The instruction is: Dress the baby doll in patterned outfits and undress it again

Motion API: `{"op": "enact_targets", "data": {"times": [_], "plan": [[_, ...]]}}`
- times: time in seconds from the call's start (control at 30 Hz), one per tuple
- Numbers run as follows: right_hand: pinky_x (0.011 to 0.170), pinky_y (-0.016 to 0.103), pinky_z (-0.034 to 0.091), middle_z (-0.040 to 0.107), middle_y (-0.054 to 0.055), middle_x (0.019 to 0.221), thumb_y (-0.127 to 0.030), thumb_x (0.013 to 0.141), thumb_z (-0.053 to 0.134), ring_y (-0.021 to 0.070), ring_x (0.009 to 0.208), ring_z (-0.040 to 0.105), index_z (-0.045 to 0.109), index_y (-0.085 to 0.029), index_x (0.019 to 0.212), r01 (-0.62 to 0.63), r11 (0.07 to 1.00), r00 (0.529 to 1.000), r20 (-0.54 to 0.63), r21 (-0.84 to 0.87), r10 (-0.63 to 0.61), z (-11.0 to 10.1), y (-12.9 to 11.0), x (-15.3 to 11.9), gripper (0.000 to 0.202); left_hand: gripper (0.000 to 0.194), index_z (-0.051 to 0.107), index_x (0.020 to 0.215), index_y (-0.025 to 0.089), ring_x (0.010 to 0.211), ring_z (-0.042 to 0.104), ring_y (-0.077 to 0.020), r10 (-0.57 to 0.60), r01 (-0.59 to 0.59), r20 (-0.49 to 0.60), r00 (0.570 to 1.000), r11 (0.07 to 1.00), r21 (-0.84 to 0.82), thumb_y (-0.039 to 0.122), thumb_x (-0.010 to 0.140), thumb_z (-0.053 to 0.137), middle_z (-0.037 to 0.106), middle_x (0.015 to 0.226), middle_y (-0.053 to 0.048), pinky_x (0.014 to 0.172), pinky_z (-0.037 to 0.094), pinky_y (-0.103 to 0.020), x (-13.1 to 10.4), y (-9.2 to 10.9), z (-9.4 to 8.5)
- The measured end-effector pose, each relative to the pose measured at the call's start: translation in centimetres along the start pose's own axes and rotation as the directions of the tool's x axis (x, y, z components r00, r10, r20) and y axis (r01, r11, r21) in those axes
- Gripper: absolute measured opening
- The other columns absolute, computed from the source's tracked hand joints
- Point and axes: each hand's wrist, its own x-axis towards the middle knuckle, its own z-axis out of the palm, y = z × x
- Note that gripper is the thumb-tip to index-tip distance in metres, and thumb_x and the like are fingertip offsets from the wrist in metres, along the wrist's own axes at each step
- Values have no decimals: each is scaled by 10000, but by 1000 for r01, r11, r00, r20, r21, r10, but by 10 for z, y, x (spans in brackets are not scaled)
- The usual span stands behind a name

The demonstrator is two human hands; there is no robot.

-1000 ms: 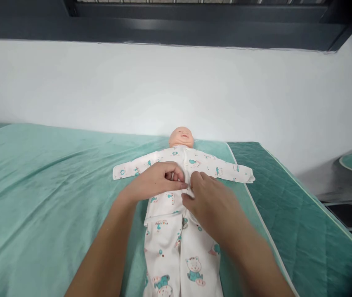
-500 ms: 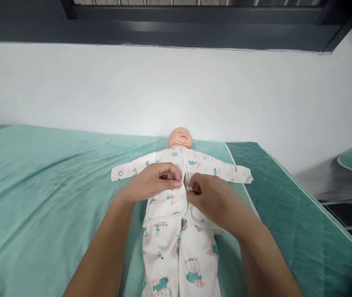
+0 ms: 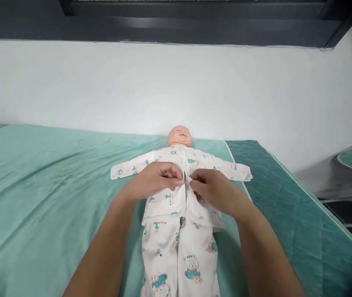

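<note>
I'm seeing left hand (image 3: 155, 180) and right hand (image 3: 217, 190) pinching facing front edges of doll's (image 3: 179, 137) printed jacket (image 3: 166, 206), slit (image 3: 185, 189) running head-to-foot between them, neither hand nearer.

The light here is soft and diffuse, strongest on the white wall (image 3: 176, 90). A faint sheen streaks the dark frame (image 3: 194, 31); mild shadow hugs the printed trousers (image 3: 196, 243). Fine detail looks slightly smeared, and the right-hand corners blur into black.
</note>
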Motion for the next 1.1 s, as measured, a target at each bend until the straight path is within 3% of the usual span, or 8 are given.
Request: {"op": "enact_targets", "data": {"times": [0.1, 0.17, 0.3, 0.43, 0.73, 1.1], "plan": [[631, 259, 423, 531, -13, 685, -238, 823, 499, 124, 662, 510, 517, -187, 682, -45, 943, 987, 163, 330, -10, -10, 10, 3, 152, 199, 654, 836, 186, 630, 503, -94, -11, 11, -19, 1000, 1000, 23, 384, 837, 645, 595, 687, 20, 557, 367, -222, 1, 0, 1], [678, 270, 448, 545, -7, 721, -235, 818, 532, 131, 707, 526, 560, -178, 714, -40, 912, 979, 199, 409, -46, -14, 12, 3, 122, 198, 651, 825, 183, 617, 488, -89, -9, 9, -26, 1000, 1000, 29, 381, 834, 646, 576, 674, 25, 547, 353, -219, 1, 1, 2], [639, 248, 411, 532, -15, 712, -228, 830, 558, 111, 673, 481, 599, -173, 740, -3, 894, 979, 184, 448, -89, -13, 12, 1, 113, 178, 643, 807, 179, 627, 487, -86, 2, -2, -38, 999, 1000, 14, 354, 834, 644, 560, 676, 29, 565, 364, -218, 0, 2, 2], [566, 230, 344, 459, -42, 630, -271, 859, 582, 90, 597, 427, 560, -178, 682, 42, 875, 994, 67, 483, -85, -5, 11, 1, 201, 178, 637, 801, 178, 624, 471, -81, 9, -9, -28, 1000, 1000, 7, 351, 838, 647, 546, 677, 34, 558, 351, -213, 0, 2, 0], [572, 230, 452, 582, -26, 621, -358, 907, 593, 101, 567, 548, 627, -183, 768, 113, 851, 991, 4, 514, -134, 16, 3, 2, 227, 179, 626, 800, 173, 639, 478, -83, 48, -49, -8, 999, 995, -84, 342, 859, 639, 543, 677, 31, 572, 347, -216, -1, -2, -3], [574, 237, 509, 635, -1, 623, -446, 889, 616, 113, 570, 599, 650, -174, 755, 77, 850, 996, 1, 521, -90, 18, 4, 6, 305, 134, 618, 847, 167, 626, 534, -84, 78, -74, 17, 997, 982, -175, 298, 854, 648, 566, 668, 29, 605, 418, -222, -1, -3, 0]]}}
